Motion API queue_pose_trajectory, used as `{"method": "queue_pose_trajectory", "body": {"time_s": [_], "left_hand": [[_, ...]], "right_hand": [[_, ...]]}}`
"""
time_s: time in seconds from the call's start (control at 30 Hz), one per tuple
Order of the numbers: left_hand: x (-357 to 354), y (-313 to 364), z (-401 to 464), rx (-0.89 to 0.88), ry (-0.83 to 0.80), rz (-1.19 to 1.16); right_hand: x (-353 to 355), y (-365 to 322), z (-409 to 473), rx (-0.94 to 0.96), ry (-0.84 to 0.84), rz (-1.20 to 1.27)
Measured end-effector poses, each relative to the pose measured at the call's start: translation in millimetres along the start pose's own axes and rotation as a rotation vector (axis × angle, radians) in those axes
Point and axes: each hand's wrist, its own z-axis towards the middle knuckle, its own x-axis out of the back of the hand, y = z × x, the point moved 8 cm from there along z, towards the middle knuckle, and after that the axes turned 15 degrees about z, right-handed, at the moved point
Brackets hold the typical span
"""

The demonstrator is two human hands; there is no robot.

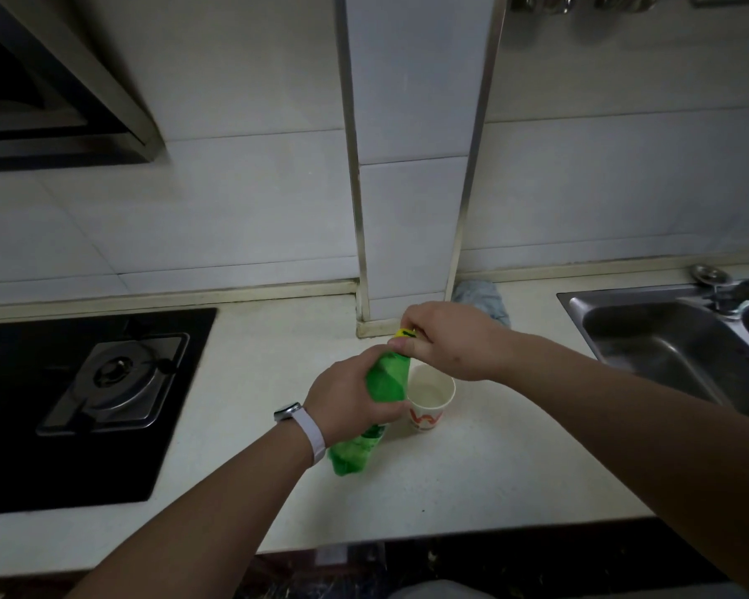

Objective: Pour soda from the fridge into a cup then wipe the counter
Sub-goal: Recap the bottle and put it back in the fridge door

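A green soda bottle [388,378] stands on the white counter [472,482], leaning slightly toward me. My left hand [349,393] is wrapped around its middle. At the bottle's top, my right hand [448,339] pinches the yellow cap [405,333]. Just right of the bottle stands a white paper cup [430,397] with a red and orange pattern; pale liquid shows in its bottom. A crumpled blue-grey cloth [483,298] lies behind my right hand against the wall.
A black gas hob [83,399] fills the counter's left side, under a range hood [48,88]. A steel sink [666,339] with a tap sits at the right. A tiled pillar [411,188] juts out behind the bottle.
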Motion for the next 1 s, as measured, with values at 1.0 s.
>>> {"method": "queue_pose_trajectory", "body": {"time_s": [1.0], "left_hand": [[-7.1, 29.4, 3.8, -0.039, -0.058, 0.051]], "right_hand": [[4.0, 21.6, -22.8, -0.005, 0.047, 0.124]]}}
